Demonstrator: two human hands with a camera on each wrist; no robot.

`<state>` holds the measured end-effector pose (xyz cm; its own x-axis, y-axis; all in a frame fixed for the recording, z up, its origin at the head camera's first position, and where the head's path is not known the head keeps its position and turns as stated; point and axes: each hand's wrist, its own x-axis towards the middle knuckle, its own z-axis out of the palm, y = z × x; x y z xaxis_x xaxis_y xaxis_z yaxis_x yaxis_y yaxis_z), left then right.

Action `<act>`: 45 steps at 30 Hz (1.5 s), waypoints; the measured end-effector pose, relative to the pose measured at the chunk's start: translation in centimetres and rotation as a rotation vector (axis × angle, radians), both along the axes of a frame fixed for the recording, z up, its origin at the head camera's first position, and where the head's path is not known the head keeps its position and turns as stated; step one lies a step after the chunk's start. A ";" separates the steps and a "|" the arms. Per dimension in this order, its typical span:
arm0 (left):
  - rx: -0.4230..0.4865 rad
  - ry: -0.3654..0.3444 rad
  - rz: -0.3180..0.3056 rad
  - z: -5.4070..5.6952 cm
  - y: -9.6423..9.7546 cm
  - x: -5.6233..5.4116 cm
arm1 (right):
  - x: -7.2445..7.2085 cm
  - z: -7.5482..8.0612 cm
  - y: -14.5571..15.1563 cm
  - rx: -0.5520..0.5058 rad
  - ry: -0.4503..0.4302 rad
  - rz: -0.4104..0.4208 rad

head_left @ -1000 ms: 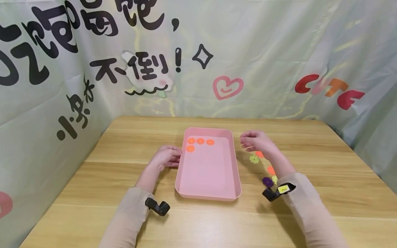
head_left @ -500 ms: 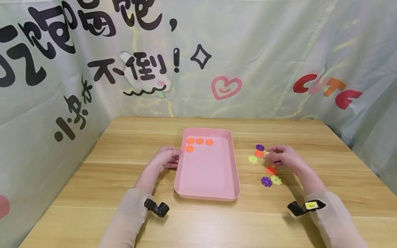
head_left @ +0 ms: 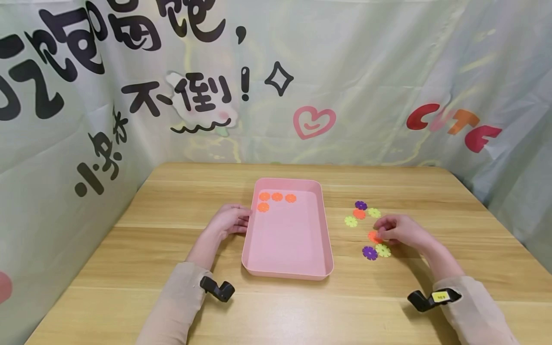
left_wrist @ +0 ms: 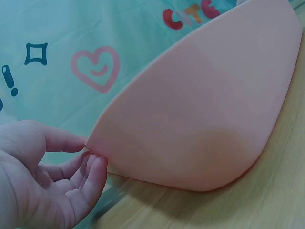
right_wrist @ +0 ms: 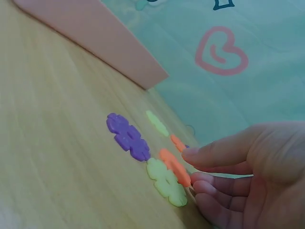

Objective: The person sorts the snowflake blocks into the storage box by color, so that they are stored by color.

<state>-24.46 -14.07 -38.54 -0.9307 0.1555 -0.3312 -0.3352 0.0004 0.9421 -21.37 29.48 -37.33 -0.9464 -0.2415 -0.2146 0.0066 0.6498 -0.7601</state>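
The left hand [head_left: 230,221] holds the left wall of a pink tray [head_left: 288,275]; in the left wrist view its fingertips pinch the rim. Inside the tray, several orange flower-shaped discs lie at the far left, such as one orange disc [head_left: 263,207]. To the right of the tray, the right hand [head_left: 403,231] is low over another orange flower-shaped disc [head_left: 373,236]. Its fingertips are at the disc's edge, thumb and fingers a little apart. Touching that disc's near side is a yellow-green flower-shaped disc [right_wrist: 167,182], beside a purple one [right_wrist: 127,137].
Farther back lie a purple disc [head_left: 361,205], an orange disc [head_left: 359,214] and two yellow-green discs, one [head_left: 374,212] right and one [head_left: 351,222] left. A printed curtain [head_left: 366,72] encloses the wooden table [head_left: 276,311]. Both wrists wear black cameras.
The right hand has moved right and toward the near side, from beside the tray's far right to the near orange disc, uncovering other discs. The left hand has stayed at the tray.
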 end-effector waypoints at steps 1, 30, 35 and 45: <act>0.001 -0.001 0.000 0.0 0.0 0.0 | 0.0 -0.1 0.0 0.008 0.004 0.001; -0.034 0.033 -0.001 0.0 0.1 0.3 | -0.9 1.4 -1.6 -0.029 0.062 0.010; -0.033 0.031 -0.006 0.0 0.2 0.3 | -1.3 2.5 -2.7 -0.070 0.060 -0.010; -0.024 0.029 -0.012 -0.1 0.1 0.1 | -2.5 4.1 -7.2 -0.178 0.059 -0.020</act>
